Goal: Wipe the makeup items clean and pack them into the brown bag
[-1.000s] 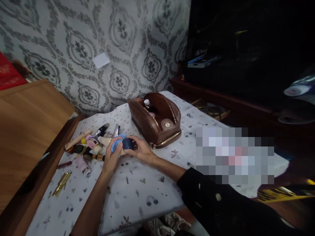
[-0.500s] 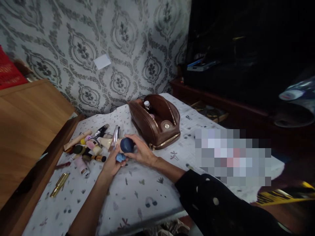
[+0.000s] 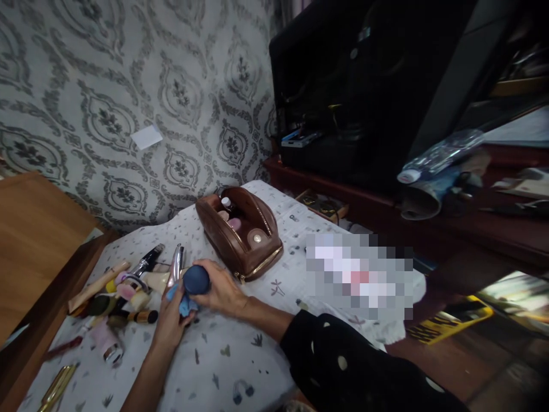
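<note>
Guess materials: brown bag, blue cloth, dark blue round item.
Brown bag: leather or faux leather, by its smooth, low sheen; gold-toned zip glints like metal. Blue cloth: likely fabric, matte, bunched folds. Dark blue round item: likely plastic, smooth, evenly coloured; painted metal possible.

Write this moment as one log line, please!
left hand: blue cloth | right hand: dark-blue round object | brown bag: open | cosmetics pile: left of hands

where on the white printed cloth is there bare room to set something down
The white printed cloth is bare in the near stretch between the left forearm and black dotted right sleeve, and in the strip between the brown leather-look bag and the pixelated area, which hides its contents. Crowded: the left side, where jumbled, mixed-colour cosmetics lie beside the left hand.
</note>
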A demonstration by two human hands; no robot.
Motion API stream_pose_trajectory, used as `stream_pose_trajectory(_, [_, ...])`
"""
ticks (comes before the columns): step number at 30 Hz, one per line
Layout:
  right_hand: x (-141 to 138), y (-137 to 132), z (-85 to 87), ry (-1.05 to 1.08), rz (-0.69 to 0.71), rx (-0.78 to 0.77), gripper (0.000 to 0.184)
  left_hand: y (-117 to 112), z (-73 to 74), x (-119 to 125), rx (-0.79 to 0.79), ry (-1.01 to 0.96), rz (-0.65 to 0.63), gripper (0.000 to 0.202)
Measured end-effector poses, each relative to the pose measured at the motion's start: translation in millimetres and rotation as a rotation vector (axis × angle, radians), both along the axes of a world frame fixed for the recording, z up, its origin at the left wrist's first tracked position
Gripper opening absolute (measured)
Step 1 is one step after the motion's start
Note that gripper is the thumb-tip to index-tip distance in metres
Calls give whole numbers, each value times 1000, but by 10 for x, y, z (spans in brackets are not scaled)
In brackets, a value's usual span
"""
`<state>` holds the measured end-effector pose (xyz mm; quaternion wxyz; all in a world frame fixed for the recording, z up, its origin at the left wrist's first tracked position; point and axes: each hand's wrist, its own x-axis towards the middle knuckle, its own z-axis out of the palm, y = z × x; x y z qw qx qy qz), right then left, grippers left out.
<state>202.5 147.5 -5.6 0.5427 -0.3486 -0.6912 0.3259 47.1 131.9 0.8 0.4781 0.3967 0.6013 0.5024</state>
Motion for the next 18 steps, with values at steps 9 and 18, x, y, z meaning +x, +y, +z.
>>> stream_pose_trajectory(9, [-35, 38, -77, -256, -89, 68, 59, -50, 23, -18, 538, 561, -117, 44])
stream_pose_trajectory(18, [-16, 10, -47, -427, -106, 132, 49, -89, -17, 34, 711, 898, -161, 54])
